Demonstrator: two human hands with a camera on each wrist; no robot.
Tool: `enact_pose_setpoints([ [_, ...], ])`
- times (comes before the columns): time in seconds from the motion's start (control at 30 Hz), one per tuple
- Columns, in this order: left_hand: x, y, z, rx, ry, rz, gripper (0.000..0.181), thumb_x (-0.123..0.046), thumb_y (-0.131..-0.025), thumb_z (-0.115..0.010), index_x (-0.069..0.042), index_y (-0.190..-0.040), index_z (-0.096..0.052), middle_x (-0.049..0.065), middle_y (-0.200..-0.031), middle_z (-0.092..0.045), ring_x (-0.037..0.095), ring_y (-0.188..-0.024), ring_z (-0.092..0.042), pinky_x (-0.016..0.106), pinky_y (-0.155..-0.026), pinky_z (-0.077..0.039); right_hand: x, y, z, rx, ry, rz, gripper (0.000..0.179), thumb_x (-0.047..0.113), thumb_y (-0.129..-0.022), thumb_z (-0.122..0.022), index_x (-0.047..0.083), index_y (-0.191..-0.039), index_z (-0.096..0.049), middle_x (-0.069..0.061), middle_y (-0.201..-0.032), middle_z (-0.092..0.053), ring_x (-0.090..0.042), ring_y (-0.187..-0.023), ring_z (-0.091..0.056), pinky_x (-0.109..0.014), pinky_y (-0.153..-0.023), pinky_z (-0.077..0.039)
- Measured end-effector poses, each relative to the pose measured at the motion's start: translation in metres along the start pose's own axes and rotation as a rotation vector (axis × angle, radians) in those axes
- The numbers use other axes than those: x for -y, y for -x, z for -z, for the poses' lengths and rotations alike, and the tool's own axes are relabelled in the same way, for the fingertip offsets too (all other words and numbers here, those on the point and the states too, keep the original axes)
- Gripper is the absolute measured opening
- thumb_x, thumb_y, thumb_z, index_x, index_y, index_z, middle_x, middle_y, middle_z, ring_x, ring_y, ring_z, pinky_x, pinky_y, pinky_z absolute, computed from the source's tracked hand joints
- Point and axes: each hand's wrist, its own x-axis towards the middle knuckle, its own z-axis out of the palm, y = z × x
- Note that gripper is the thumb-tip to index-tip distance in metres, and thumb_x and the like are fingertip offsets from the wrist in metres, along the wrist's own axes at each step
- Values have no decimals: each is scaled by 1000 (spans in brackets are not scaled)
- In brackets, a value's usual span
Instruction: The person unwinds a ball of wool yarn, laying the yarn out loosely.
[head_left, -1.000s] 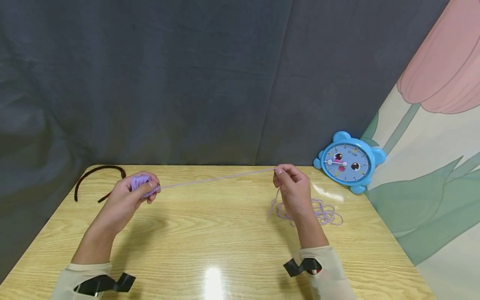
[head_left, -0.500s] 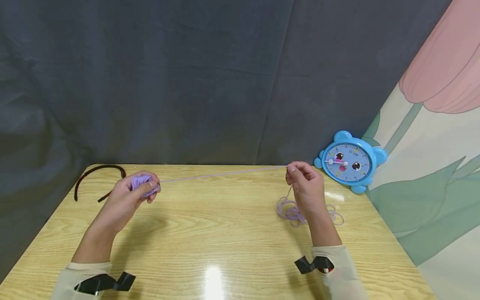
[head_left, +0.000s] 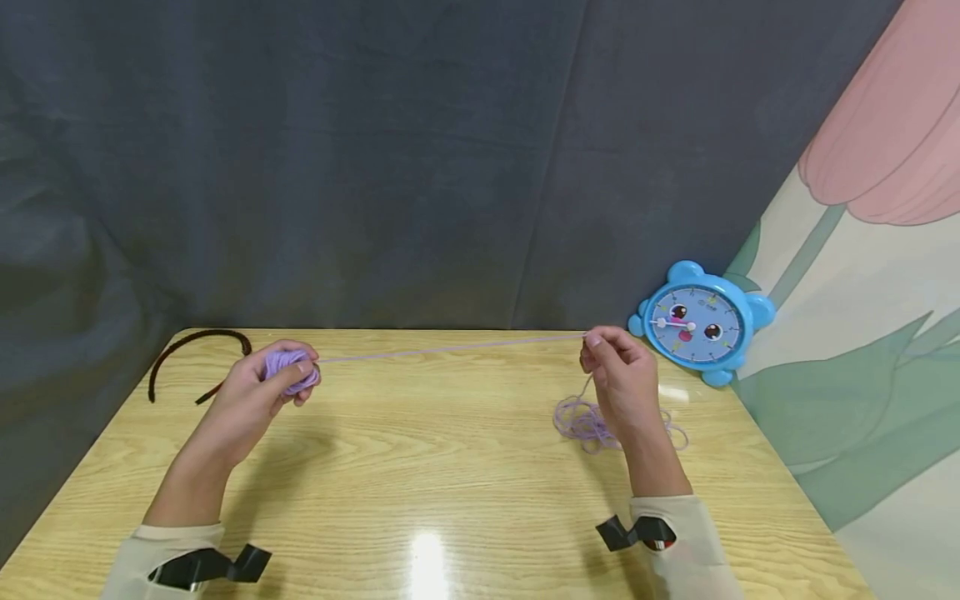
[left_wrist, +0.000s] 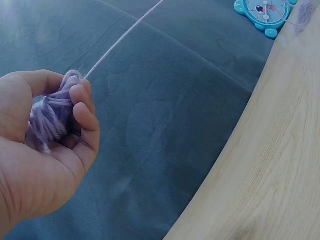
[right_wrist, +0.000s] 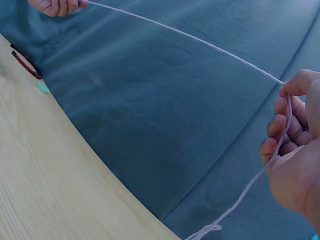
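A wound bundle of purple yarn (head_left: pixel 285 372) sits in my left hand (head_left: pixel 251 400), with the thumb laid across it and the fingers curled round it. From the bundle a single yarn strand (head_left: pixel 450 347) runs taut across to my right hand (head_left: pixel 624 379), which pinches it between thumb and index finger. Below that pinch the strand (right_wrist: pixel 250 185) hangs past the palm in the right wrist view. It leads down to a loose tangle of yarn (head_left: pixel 581 421) on the table, partly hidden behind the right hand and wrist.
At the table's back right, a blue animal-shaped clock (head_left: pixel 693 325) leans near the wall. A dark curved band (head_left: pixel 198 335) lies at the back left, partly behind the left hand. A grey curtain (head_left: pixel 360 167) hangs behind the wooden table (head_left: pixel 420 467).
My right hand has moved to the right, drawing the strand between the hands longer. The left hand stays nearly in place, still gripping the bundle. The loose tangle has shifted slightly.
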Motion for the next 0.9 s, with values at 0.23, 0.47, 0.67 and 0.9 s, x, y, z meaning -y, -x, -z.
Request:
enact_pose_setpoints([
  [0.23,-1,0,-1,4,-7,-5,6,-11,-105,-60,-8,-109,-62,-3,-92,-63,12,-76,-57,25,-68,-51,5,1,6,22,-22,27,19,-6,-100,-59,2,-86,-70,-1,-77,-65,-11,-72,-55,-21,-66,-46],
  [0.47,0,1,0,13,-27,-25,5,-10,-105,-59,-7,-107,-62,-2,-90,-62,13,-76,-56,25,-68,-52,9,0,7,0,-42,34,14,-4,-98,-62,-1,-87,-69,-1,-77,-65,-12,-72,-56,-21,-67,-47],
  [0.67,0,2,1,51,-32,-23,6,-9,-106,-56,-5,-106,-60,-2,-92,-63,13,-79,-60,25,-71,-54,11,-1,10,5,-53,48,22,-7,-100,-57,2,-86,-71,-2,-76,-64,-12,-72,-56,-21,-66,-46],
  [0.9,0,3,3,80,-2,-33,7,-10,-108,-54,-7,-108,-61,-2,-96,-64,11,-82,-61,24,-72,-55,12,-3,13,-9,-64,66,25,-9,-100,-55,2,-86,-73,-3,-75,-64,-13,-71,-54,-22,-64,-44],
])
